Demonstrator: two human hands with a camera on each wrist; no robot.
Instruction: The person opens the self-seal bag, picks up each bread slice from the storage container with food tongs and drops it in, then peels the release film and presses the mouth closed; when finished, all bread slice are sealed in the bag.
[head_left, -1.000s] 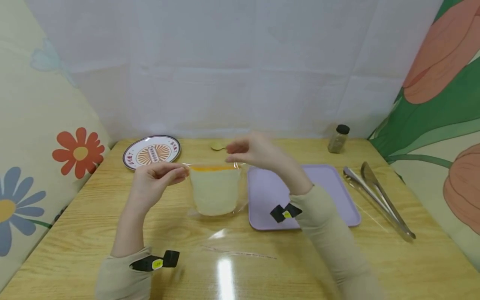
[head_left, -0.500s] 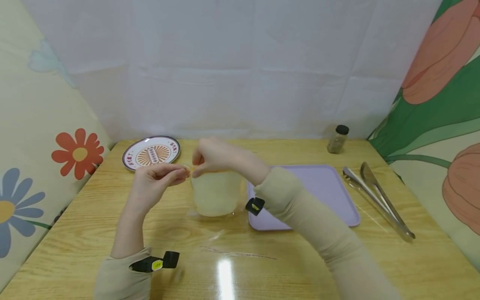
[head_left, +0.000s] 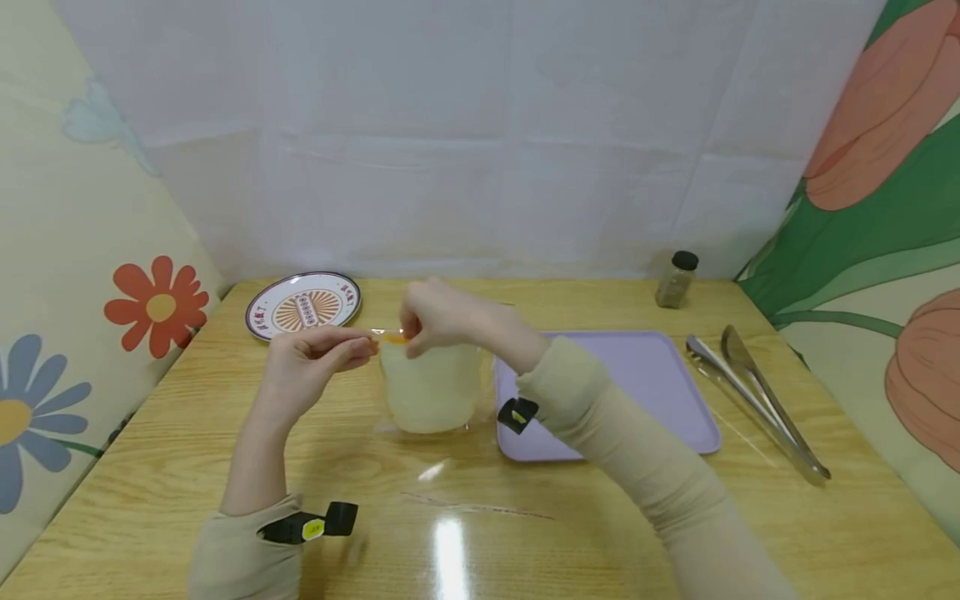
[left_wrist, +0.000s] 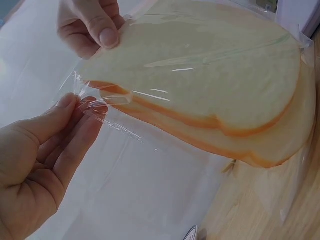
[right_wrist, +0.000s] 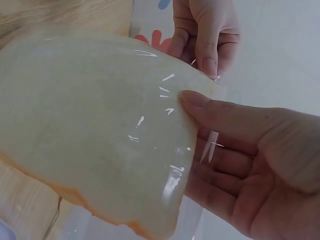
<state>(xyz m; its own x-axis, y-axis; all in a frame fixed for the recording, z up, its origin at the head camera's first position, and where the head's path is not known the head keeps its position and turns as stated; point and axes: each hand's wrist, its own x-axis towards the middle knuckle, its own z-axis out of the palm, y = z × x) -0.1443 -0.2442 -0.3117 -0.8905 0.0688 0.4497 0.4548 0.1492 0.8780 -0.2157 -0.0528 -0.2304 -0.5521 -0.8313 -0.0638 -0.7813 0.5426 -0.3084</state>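
Slices of bread (head_left: 431,387) with orange-brown crust stand in a clear plastic bag (left_wrist: 135,132), upright near the table's middle. At least two slices show in the left wrist view. My left hand (head_left: 311,367) pinches the bag's gathered upper left corner between thumb and fingertips. Close beside it, my right hand (head_left: 450,317) grips the top edge of the bag and the bread within. In the right wrist view, the right thumb (right_wrist: 197,99) presses the front face while the other fingers lie behind. The bag's far right corner hangs loose.
A purple tray (head_left: 637,375) lies right of the bag. Tongs (head_left: 742,400) and a dark-lidded jar (head_left: 677,279) are farther right. A patterned plate (head_left: 303,307) sits at the back left. A thin strip (head_left: 480,507) lies on the wooden table (head_left: 375,550) in front.
My right hand has moved left from above the bag's right end to its top edge beside the left hand, then shifted slightly back right. The left hand keeps its pinch in place.
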